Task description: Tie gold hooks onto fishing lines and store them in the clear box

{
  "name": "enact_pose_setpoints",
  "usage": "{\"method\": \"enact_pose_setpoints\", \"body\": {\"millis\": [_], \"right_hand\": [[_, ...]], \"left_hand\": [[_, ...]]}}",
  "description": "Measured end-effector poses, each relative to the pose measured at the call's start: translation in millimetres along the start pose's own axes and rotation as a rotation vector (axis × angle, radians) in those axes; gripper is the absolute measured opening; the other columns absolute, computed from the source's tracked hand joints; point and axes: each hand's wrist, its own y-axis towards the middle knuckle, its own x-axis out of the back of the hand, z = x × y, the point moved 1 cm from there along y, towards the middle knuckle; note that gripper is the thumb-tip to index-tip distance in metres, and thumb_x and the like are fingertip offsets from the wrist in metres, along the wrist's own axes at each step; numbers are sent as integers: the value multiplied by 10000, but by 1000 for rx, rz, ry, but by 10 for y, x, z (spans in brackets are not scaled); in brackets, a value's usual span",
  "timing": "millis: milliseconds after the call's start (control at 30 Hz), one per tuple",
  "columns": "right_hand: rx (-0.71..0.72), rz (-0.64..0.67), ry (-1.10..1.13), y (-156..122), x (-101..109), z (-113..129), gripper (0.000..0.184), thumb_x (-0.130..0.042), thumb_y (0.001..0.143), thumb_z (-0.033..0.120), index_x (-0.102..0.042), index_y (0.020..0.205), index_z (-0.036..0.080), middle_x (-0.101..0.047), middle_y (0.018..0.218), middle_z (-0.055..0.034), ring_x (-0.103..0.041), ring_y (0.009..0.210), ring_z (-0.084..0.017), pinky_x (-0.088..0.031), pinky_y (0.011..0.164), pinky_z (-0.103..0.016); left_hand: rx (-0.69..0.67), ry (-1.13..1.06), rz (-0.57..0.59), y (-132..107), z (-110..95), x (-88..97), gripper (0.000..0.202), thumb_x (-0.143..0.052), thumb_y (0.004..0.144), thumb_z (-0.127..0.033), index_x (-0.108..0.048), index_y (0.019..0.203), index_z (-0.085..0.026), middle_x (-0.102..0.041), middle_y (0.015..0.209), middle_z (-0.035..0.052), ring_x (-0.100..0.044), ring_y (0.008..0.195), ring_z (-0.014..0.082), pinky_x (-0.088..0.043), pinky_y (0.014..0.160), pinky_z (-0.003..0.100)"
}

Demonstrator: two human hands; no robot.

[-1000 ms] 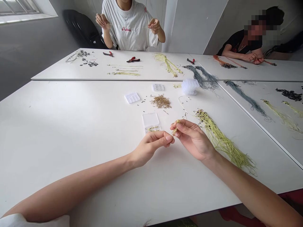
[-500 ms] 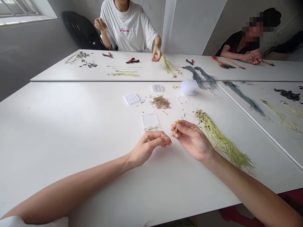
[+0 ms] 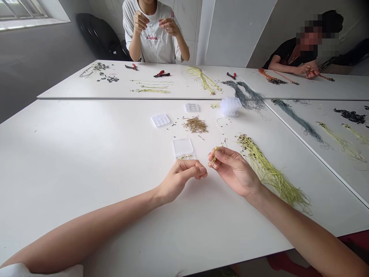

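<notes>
My right hand point(image 3: 233, 169) rests on the white table point(image 3: 86, 161) and pinches a small yellow-green cord with a gold hook point(image 3: 214, 154) between thumb and fingers. My left hand point(image 3: 180, 177) lies just left of it, fingers pinched together; whatever it holds is too small to make out. A clear small box point(image 3: 183, 148) sits just beyond my left hand. A long bundle of yellow-green cords point(image 3: 271, 173) lies on the table right of my right hand.
A heap of gold hooks point(image 3: 196, 124), a white tray point(image 3: 160, 119), a clear case point(image 3: 191, 107) and a mesh wad point(image 3: 230, 105) lie farther out. Red pliers point(image 3: 161, 73) and cord bundles point(image 3: 204, 78) lie on the far table. Two other people work there.
My left hand drew slightly left, away from my right hand. The person in the white shirt reached down to the cords on the table, then raised both hands again.
</notes>
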Motion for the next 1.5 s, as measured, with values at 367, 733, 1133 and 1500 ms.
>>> {"method": "enact_pose_setpoints", "body": {"millis": [367,733,1133,1500], "right_hand": [[-33,14,-54,6,18,-12,90,-740,794,327,-728,777,239,-635,750,-13,-496,707,-148,-417,753,-330],[-67,58,-160,-6,-10,-79,81,-753,792,299,-769,801,219,-669,761,-22,-554,746,-137,-430,744,-294],[-107,119,-193,-24,-27,-60,76,-743,802,273,-778,806,206,-653,717,-23,-539,719,-134,-417,716,-291],[-133,-85,-405,10,69,8,122,-730,755,260,-708,663,184,-583,674,3,-419,650,-117,-334,659,-298]], "left_hand": [[-149,269,-187,23,-127,90,239,-618,885,-374,-666,773,-168,-622,783,26,-520,753,146,-395,696,284],[-363,521,-206,-6,-188,61,197,-597,911,-299,-715,793,-194,-658,788,39,-573,752,156,-468,720,301],[-291,407,-185,-7,-173,62,168,-635,883,-318,-698,807,-182,-654,784,44,-578,784,172,-457,771,329],[113,82,-150,69,-36,86,229,-589,881,-375,-683,844,-170,-600,828,27,-494,770,139,-406,780,302]]}}
